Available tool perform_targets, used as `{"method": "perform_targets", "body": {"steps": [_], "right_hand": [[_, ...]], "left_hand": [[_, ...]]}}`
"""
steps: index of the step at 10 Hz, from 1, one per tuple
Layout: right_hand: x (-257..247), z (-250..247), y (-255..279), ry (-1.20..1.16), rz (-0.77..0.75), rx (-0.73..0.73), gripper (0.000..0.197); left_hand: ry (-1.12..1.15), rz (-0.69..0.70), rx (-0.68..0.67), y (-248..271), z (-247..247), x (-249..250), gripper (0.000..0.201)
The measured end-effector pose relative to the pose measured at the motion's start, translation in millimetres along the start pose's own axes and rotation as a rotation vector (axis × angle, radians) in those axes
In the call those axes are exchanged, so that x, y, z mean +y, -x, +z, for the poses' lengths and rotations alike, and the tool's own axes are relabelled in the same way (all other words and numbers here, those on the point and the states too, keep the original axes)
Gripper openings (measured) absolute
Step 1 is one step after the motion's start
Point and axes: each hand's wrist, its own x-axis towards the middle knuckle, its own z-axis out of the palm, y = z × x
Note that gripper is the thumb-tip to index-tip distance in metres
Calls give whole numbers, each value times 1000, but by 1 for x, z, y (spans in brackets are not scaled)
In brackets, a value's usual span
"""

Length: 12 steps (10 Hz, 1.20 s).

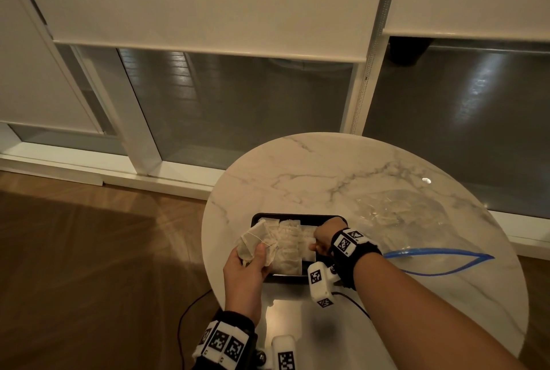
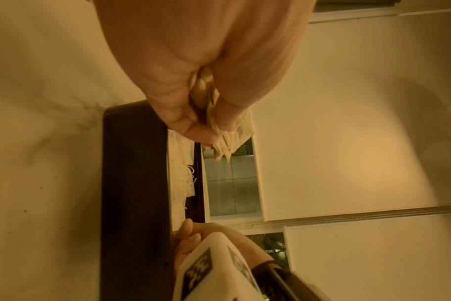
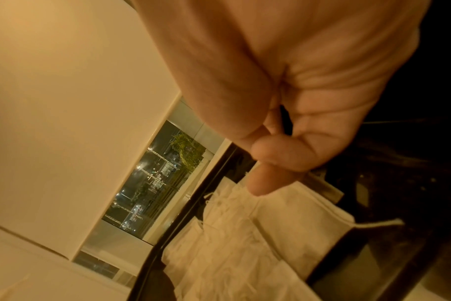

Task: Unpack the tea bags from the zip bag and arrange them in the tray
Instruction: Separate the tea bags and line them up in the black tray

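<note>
A black tray (image 1: pixel 297 216) sits at the near left of the round marble table, with rows of pale tea bags (image 1: pixel 290 247) in it. My left hand (image 1: pixel 256 253) hovers over the tray's left end and grips a bunch of tea bags (image 1: pixel 253 238) between thumb and fingers; the left wrist view shows the same bunch (image 2: pixel 229 142) pinched. My right hand (image 1: pixel 320 243) is down in the tray's right part. Its fingers (image 3: pixel 260 183) curl over the top edge of one tea bag (image 3: pixel 296 205) there. The clear zip bag (image 1: pixel 416 221) with a blue zip lies flat to the right.
The table edge (image 1: pixel 208 250) runs just left of the tray, above a wooden floor. The bag's blue zip (image 1: pixel 440 259) lies open beside my right forearm. A dark cable (image 1: pixel 190 310) hangs below the table. Windows with blinds stand behind.
</note>
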Motion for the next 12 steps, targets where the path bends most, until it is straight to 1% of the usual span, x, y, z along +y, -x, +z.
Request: {"method": "perform_targets", "body": {"steps": [1, 2, 3, 4, 5, 6, 7, 8, 10, 11, 12], "right_hand": [[-3, 0, 3, 46, -15, 82, 34], [8, 1, -10, -29, -169, 133, 40], [8, -2, -17, -256, -120, 105, 35], [9, -6, -15, -205, -116, 102, 34], [10, -6, -12, -238, -133, 89, 34], [12, -5, -12, -241, -136, 105, 16], [14, -2, -15, -235, -141, 122, 12], [16, 2, -20, -216, -146, 150, 10], [13, 1, -13, -193, -142, 162, 18], [8, 4, -9, -140, -104, 181, 12], [6, 6, -8, -130, -111, 157, 7]], "left_hand": [[13, -1, 4, 0, 0, 0, 25], [14, 7, 2, 1, 0, 0, 23], [12, 13, -1, 2, 0, 0, 23], [12, 9, 2, 1, 0, 0, 25], [11, 7, 6, 1, 0, -1, 25], [6, 13, 4, 0, 0, -1, 25], [3, 10, 3, 0, -1, -2, 24], [2, 12, 3, -1, -1, -2, 25], [-9, 5, 3, -1, -2, -3, 27], [-15, 4, 6, -2, -2, -3, 27], [-8, 6, 9, -2, -2, -2, 26]]}}
